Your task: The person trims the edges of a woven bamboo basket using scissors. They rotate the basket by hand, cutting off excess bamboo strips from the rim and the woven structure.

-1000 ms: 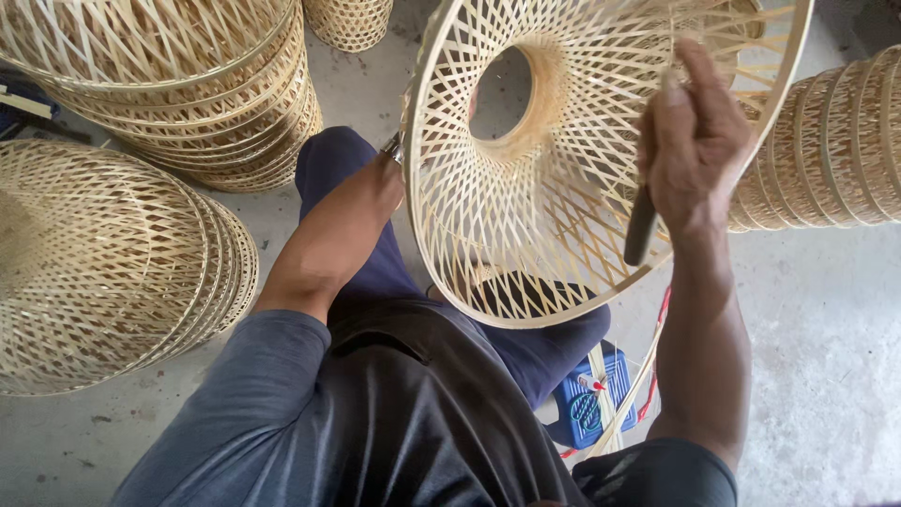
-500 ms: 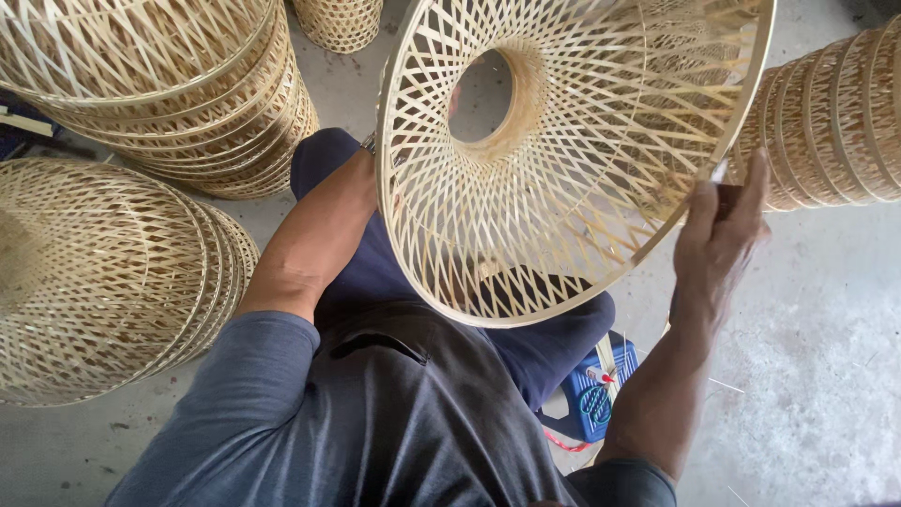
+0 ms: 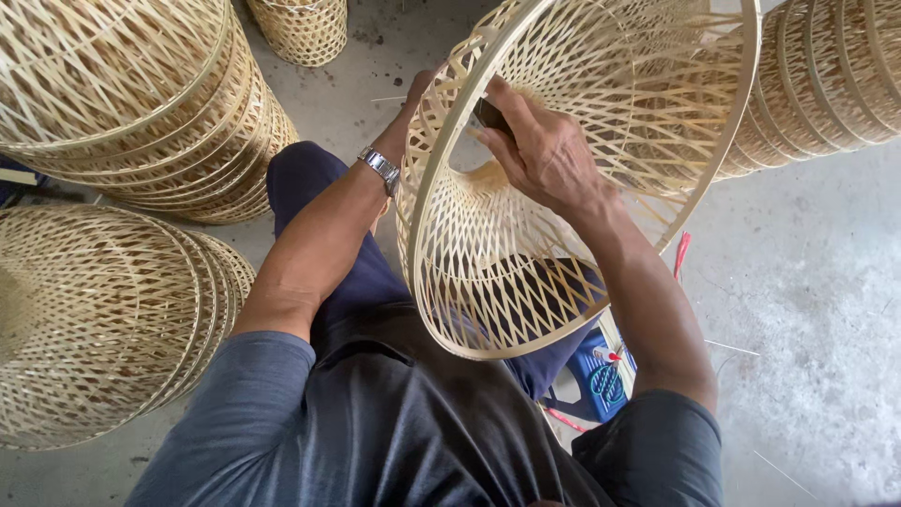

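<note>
- A basket-weaving workshop, worked at floor level on a bare concrete floor [image 3: 807, 310].
- Landmark: the open-weave bamboo frame [image 3: 582, 178] in the person's lap.
- Left of it, stacks of finished woven frames [image 3: 122, 103], a second pile [image 3: 94, 319] below.
- Right of it, another nested stack [image 3: 826, 75].
- Beyond it, a small woven basket [image 3: 300, 28].
- Stray bamboo slivers [image 3: 732, 347] lie to its right.

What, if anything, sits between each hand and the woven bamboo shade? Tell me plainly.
Nothing visible does. The right hand is inside the woven bamboo shade, holding a small dark tool against the weave near the centre opening. The left hand is mostly hidden behind the shade's rim, apparently gripping it.
</note>
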